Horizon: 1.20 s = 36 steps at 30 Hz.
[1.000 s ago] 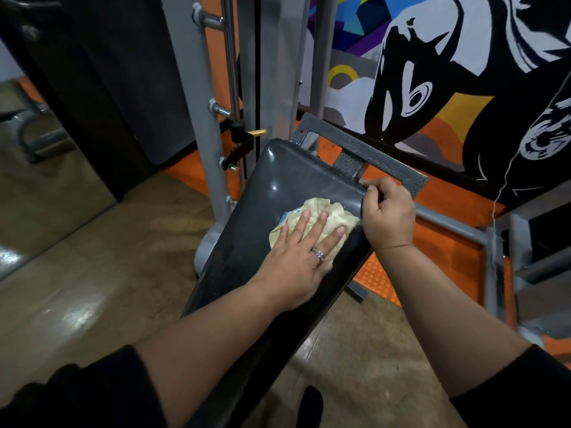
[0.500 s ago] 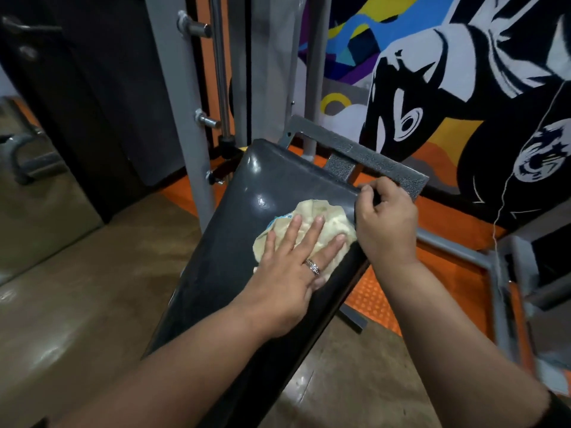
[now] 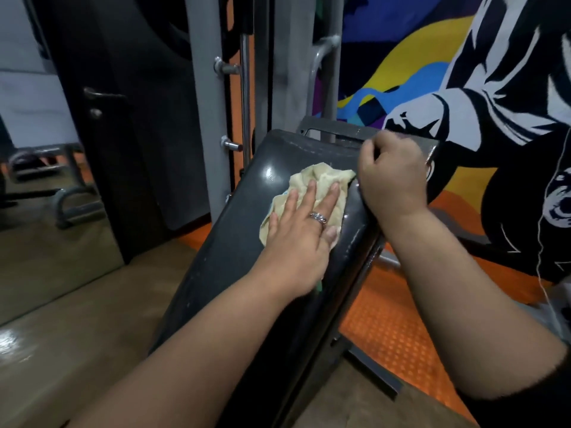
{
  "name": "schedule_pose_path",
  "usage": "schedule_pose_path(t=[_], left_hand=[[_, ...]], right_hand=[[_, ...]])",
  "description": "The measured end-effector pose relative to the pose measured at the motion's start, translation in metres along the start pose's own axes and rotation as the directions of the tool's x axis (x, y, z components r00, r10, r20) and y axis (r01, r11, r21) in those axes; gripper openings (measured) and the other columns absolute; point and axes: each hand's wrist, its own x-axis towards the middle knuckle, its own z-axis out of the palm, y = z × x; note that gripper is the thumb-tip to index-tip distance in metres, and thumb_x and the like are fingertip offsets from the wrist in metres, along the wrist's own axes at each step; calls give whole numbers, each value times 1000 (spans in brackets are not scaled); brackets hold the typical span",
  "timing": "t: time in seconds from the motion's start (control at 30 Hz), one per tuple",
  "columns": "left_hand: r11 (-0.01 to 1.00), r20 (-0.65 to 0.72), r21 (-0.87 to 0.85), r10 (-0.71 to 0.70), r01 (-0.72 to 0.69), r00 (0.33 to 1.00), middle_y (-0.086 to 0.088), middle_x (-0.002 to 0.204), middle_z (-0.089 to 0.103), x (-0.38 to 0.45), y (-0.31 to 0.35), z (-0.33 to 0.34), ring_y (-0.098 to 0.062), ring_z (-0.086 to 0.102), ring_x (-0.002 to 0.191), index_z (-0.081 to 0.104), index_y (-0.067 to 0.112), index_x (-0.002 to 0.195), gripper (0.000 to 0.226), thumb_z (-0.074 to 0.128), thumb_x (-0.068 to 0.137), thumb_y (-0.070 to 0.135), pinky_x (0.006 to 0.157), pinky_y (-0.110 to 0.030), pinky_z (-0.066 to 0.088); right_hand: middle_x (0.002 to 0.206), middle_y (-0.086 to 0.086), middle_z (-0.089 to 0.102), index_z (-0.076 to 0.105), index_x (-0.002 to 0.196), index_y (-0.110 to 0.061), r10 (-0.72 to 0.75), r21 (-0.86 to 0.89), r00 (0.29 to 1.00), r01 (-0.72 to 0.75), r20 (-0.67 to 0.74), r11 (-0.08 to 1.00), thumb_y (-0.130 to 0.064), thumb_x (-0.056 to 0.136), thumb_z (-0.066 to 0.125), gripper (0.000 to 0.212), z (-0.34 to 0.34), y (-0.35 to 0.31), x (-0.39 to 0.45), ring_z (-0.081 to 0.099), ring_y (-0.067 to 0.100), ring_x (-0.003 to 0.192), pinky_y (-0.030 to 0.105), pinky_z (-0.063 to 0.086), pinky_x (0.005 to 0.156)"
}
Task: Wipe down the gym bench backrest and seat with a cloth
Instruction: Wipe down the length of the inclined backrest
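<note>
A black padded bench backrest (image 3: 234,257) slopes up away from me. Near its top right corner lies a crumpled pale yellow cloth (image 3: 321,180). My left hand (image 3: 299,233), with a ring on one finger, presses flat on the cloth with straight fingers. My right hand (image 3: 392,180) grips the backrest's upper right edge next to the grey metal frame (image 3: 336,126). The bench seat is out of view.
A grey upright rack post (image 3: 205,103) with pegs and a chrome guide rod stands behind the bench on the left. Orange studded matting (image 3: 389,335) lies to the right, below a painted mural wall. A mirror (image 3: 37,196) and dark door are at left.
My view has tilted up and come nearer the bench. My left hand stays flat on the cloth near the top right of the backrest. My right hand keeps its grip on the edge.
</note>
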Motion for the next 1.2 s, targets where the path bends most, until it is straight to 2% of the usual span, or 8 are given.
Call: schedule_pose_path(t=[0.1,0.27,0.5,0.63,0.83,0.93,1.07,1.2], left_hand=[[999,6,16,-49,49,999,14,155,-19,-2,7,-3,-11,-22,141,-6,46,145,55,26,102,31,117,-41,-9],[997,-4,16,-82,82,997,16,154,-19,-12,9,0,-9,-22,141,-7,46,144,55,26,102,31,118,-39,-8],[991,-18,2,-132,132,991,16,155,-17,-8,5,3,-11,-18,143,-3,46,145,54,26,103,29,118,-44,-4],[989,-47,-15,-150,150,988,13,156,-12,6,2,-3,-13,-16,143,0,45,146,53,26,103,29,118,-47,0],[991,-93,-31,-136,134,986,10,157,-13,2,-6,4,-13,-18,143,-3,42,147,53,23,103,31,118,-43,-6],[996,-95,-10,-93,92,991,12,156,-16,-22,-9,16,-11,-22,141,-5,44,146,54,23,103,31,116,-40,-10],[996,-92,59,-63,69,994,10,156,-15,-35,-9,24,-15,-21,142,-5,42,147,55,24,103,29,116,-41,-10],[994,-103,55,-92,98,990,8,157,-14,-29,-13,19,-17,-19,143,-4,40,148,53,23,103,31,117,-43,-7]], right_hand=[[80,14,66,68,88,-3,-120,-4,992,120,42,993,-12,86,49,21,-2,-2,-10,55,32,84,35,39,74],[84,15,66,68,94,-1,-92,-2,994,93,53,996,-6,85,53,18,-5,-5,-11,54,33,91,38,40,82],[103,11,67,68,99,-4,-191,-140,970,212,151,967,-5,84,50,23,6,-5,-15,55,29,108,42,14,114],[107,10,66,67,104,-5,-197,-137,965,222,176,965,-6,86,47,27,3,-6,-13,53,28,113,39,12,115],[88,12,69,69,89,-3,-182,-107,981,189,67,976,-9,77,48,25,7,-10,-16,60,33,90,48,40,100],[95,14,69,68,96,-2,-176,-139,979,190,108,972,-9,80,48,26,7,-11,-18,58,33,98,49,33,107],[121,16,61,65,110,0,-224,-268,942,290,252,919,-5,85,50,30,5,-15,-13,44,33,126,50,2,116],[122,20,60,64,109,5,-358,-88,896,391,262,916,-1,79,52,33,3,-24,-12,45,38,125,40,25,111]])
